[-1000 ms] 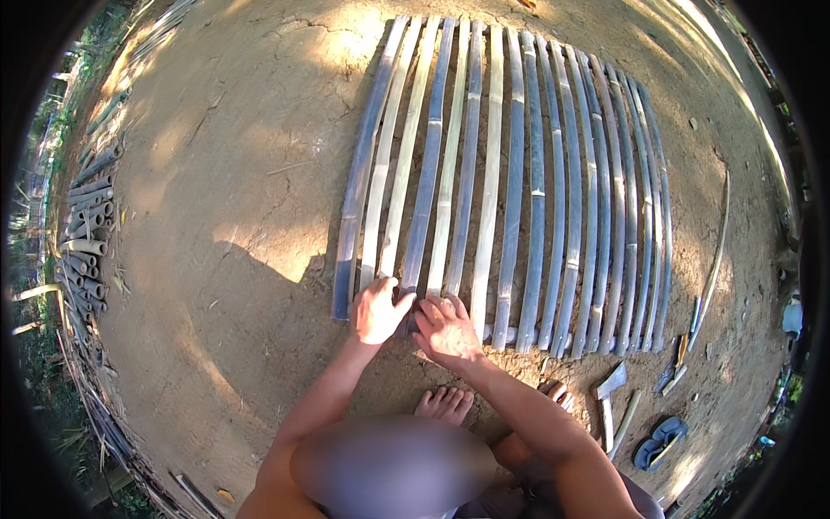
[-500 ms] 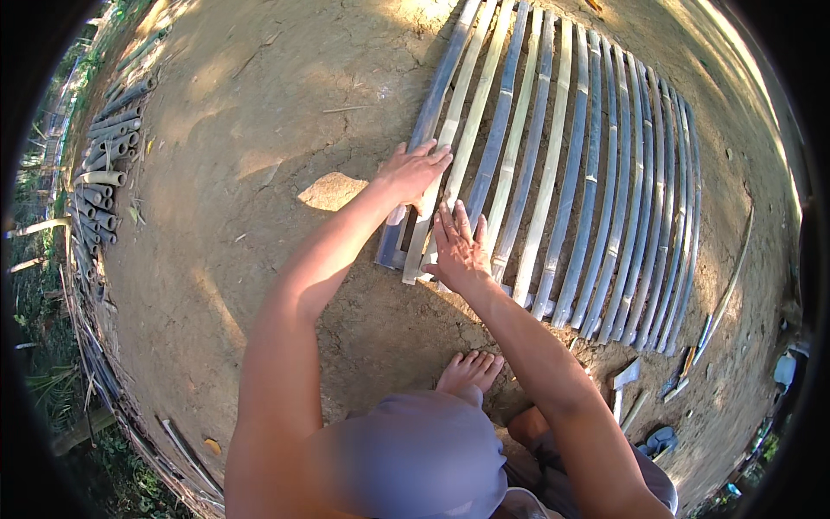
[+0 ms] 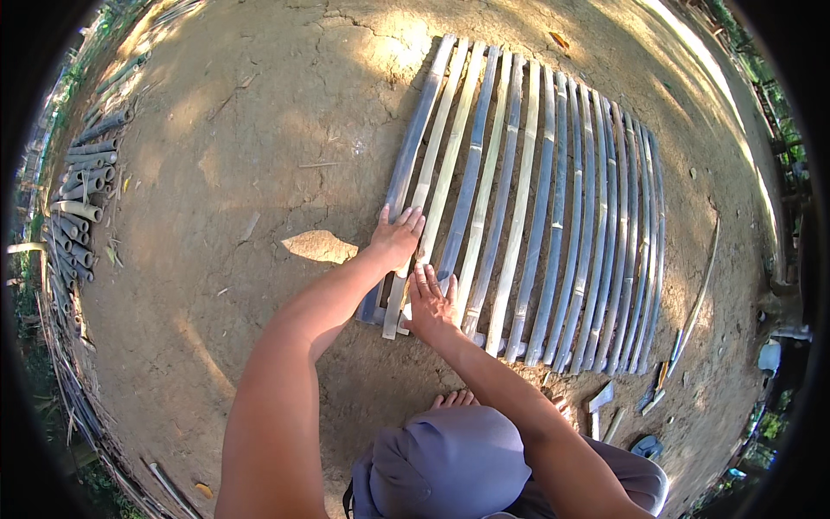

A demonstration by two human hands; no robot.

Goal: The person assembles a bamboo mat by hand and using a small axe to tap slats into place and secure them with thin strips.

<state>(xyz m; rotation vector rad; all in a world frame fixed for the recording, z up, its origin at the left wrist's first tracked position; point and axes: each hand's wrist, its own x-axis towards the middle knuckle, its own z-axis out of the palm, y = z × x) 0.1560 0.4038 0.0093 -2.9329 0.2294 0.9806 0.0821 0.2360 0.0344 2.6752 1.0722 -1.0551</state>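
Observation:
A panel of long split-bamboo slats, some dark grey and some pale, lies on the ground with narrow gaps between them. My left hand (image 3: 397,240) rests over the dark outermost slat (image 3: 419,130) and the pale slat (image 3: 438,130) beside it, fingers extended. Close by, nearer to me, my right hand (image 3: 433,304) presses flat on the slats near their near ends, its fingers stretched out and thumb spread. Neither hand is wrapped round anything. A crosspiece under the near ends shows only in part.
Cut bamboo tubes (image 3: 80,208) are piled at the far left. Right of me lie a hatchet-like tool (image 3: 600,398), dark footwear (image 3: 647,446) and a long thin stick (image 3: 699,298). A pale container (image 3: 769,356) stands at the right edge. Grey-blue cloth (image 3: 450,467) fills the near middle.
The view has shifted, so the panel and both hands appear lower and slightly left. My hands stay at about the same spots on the slats.

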